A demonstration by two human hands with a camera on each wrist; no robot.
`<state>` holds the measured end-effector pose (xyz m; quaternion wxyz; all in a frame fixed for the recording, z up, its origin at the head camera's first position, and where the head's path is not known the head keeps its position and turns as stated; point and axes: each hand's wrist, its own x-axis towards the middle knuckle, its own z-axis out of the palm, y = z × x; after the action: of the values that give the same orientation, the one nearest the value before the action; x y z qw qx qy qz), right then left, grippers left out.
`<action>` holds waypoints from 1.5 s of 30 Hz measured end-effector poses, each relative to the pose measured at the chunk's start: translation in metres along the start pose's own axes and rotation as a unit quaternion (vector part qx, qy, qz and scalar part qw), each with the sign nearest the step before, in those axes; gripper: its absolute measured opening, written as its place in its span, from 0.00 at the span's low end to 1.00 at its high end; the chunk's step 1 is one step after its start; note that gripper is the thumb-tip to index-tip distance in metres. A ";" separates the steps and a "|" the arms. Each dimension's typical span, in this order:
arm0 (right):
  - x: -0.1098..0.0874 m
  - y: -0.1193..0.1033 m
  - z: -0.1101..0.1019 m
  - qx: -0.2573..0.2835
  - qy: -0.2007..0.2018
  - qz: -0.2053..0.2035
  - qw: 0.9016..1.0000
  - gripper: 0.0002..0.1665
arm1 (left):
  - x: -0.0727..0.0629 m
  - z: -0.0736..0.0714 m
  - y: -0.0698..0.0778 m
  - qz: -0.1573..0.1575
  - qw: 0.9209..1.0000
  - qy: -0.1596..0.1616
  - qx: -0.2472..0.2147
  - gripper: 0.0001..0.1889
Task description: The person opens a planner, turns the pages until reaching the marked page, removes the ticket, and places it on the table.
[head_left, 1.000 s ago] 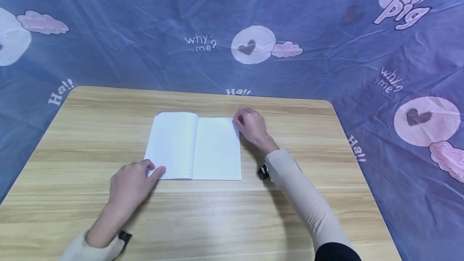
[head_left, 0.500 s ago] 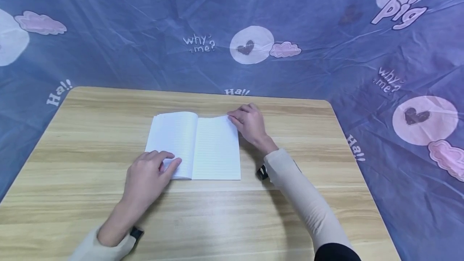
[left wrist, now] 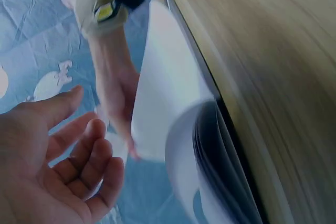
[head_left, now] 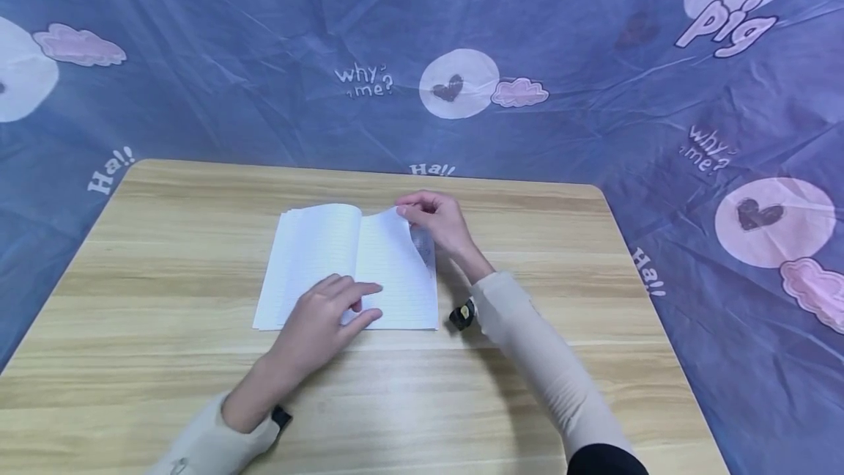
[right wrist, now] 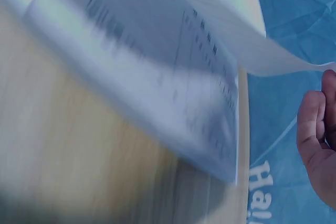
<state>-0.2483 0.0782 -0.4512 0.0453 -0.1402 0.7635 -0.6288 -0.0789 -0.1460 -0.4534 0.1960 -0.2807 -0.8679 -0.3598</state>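
An open notebook (head_left: pixel 290 270) with faintly ruled white pages lies on the wooden table. My right hand (head_left: pixel 440 220) pinches the far corner of the right-hand leaf (head_left: pixel 389 251) between thumb and fingers, and that leaf curves up off the one beneath. Under it shows a printed surface (head_left: pixel 424 244); the right wrist view has its dark lines of print (right wrist: pixel 173 72), blurred. My left hand (head_left: pixel 323 317) is over the notebook's lower middle, fingers loosely bent and holding nothing. In the left wrist view, that hand (left wrist: pixel 63 166) appears apart from the raised leaf (left wrist: pixel 163 87).
The wooden table (head_left: pixel 165 255) extends around the notebook on every side. A blue cloth (head_left: pixel 277 94) with cartoon prints hangs behind the table and along its right side. Each wrist wears a black strap, such as the right one (head_left: pixel 462 315).
My right hand has taken the leaf's corner and drawn it leftward and up, uncovering print below. The left hand has slid right from the notebook's lower left corner to its lower middle.
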 end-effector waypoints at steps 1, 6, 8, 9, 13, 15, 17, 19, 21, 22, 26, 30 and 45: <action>0.001 -0.001 0.002 0.013 0.002 0.007 1.000 0.11 | 0.002 0.004 0.002 0.010 1.000 -0.006 -0.001 0.18; 0.007 -0.009 0.013 0.093 0.028 0.050 0.994 0.12 | 0.006 0.027 0.010 0.075 0.997 -0.027 0.011 0.30; 0.010 -0.012 0.015 0.131 0.040 0.066 0.988 0.11 | 0.006 0.035 0.013 0.096 0.995 -0.020 0.022 0.31; 0.012 -0.013 0.016 0.150 0.045 0.074 0.985 0.11 | 0.006 0.038 0.014 0.103 0.994 -0.015 0.024 0.31; 0.015 -0.016 0.017 0.209 0.065 0.106 0.970 0.06 | 0.009 0.046 0.016 0.117 0.992 0.013 0.032 0.28; 0.016 -0.016 0.017 0.236 0.074 0.125 0.961 0.05 | 0.010 0.047 0.017 0.121 0.992 0.018 0.030 0.26; 0.017 -0.015 0.017 0.258 0.079 0.141 0.953 0.07 | 0.011 0.048 0.018 0.127 0.991 0.018 0.031 0.25; 0.018 -0.014 0.017 0.275 0.082 0.154 0.946 0.09 | 0.011 0.049 0.018 0.135 0.990 0.016 0.033 0.25; 0.018 -0.013 0.017 0.285 0.082 0.160 0.941 0.11 | 0.012 0.049 0.018 0.143 0.989 0.016 0.035 0.24; 0.019 -0.013 0.018 0.289 0.082 0.162 0.940 0.11 | 0.012 0.049 0.018 0.147 0.988 0.019 0.038 0.22; 0.019 -0.011 0.018 0.290 0.084 0.163 0.939 0.12 | 0.013 0.049 0.017 0.163 0.985 0.036 0.051 0.18; 0.018 -0.010 0.017 0.283 0.084 0.163 0.941 0.10 | 0.012 0.048 0.014 0.170 0.983 0.049 0.042 0.14; 0.002 0.013 -0.007 0.070 0.061 0.117 0.989 0.18 | -0.007 0.018 0.004 0.064 0.989 0.116 -0.059 0.08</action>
<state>-0.2541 0.0865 -0.4624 0.0815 -0.0075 0.7298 -0.6787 -0.0732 -0.1329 -0.4668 0.3010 -0.3031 -0.7967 -0.4276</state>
